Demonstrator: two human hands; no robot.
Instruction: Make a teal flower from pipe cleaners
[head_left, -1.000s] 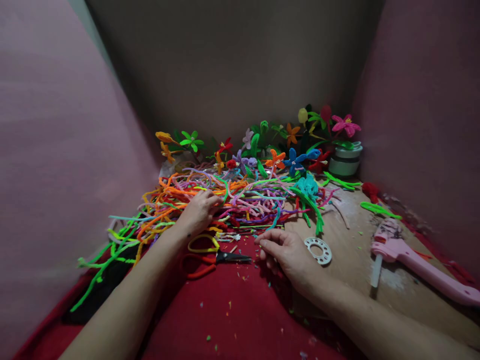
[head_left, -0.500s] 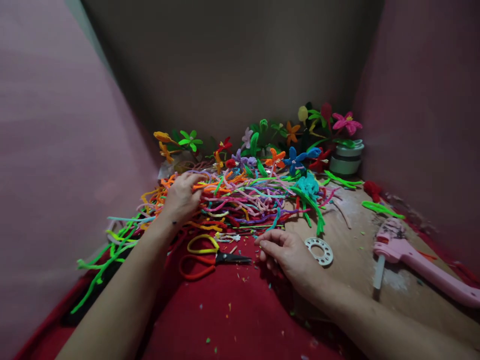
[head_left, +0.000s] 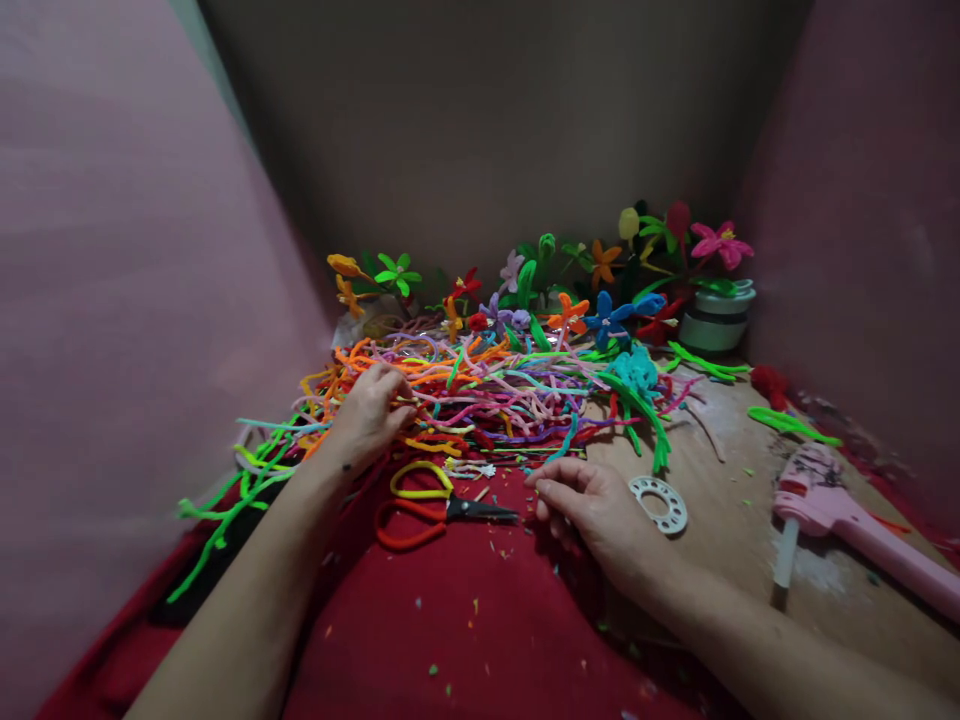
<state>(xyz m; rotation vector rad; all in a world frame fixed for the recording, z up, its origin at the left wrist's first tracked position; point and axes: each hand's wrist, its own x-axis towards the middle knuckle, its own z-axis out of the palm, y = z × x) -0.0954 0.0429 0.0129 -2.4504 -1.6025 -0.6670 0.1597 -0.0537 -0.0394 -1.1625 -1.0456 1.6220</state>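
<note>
My left hand point(head_left: 373, 412) reaches into a broad heap of many-coloured pipe cleaners point(head_left: 517, 385). Its fingers are bent and closed around pipe cleaner strands at the heap's left part, though the tips are partly hidden. Lower and to the right, my right hand point(head_left: 589, 503) hovers over the red cloth with thumb and forefinger pinched together; whatever is between them is too small to make out. Between my hands lie scissors point(head_left: 450, 508) with one yellow and one red handle, black blades pointing at my right hand. A white ring with holes point(head_left: 660, 504) rests beside my right wrist.
Finished pipe-cleaner flowers point(head_left: 609, 318) stand along the back, with a pale green pot point(head_left: 715, 320) at their right. On the brown board point(head_left: 709, 560) lies a pink glue gun point(head_left: 817, 500). Tiny clippings dot the red cloth point(head_left: 420, 640). Pink walls rise on both sides.
The whole view has shifted slightly, so everything sits farther right. My left fingers have curled in more over the heap. My right hand keeps its pinch.
</note>
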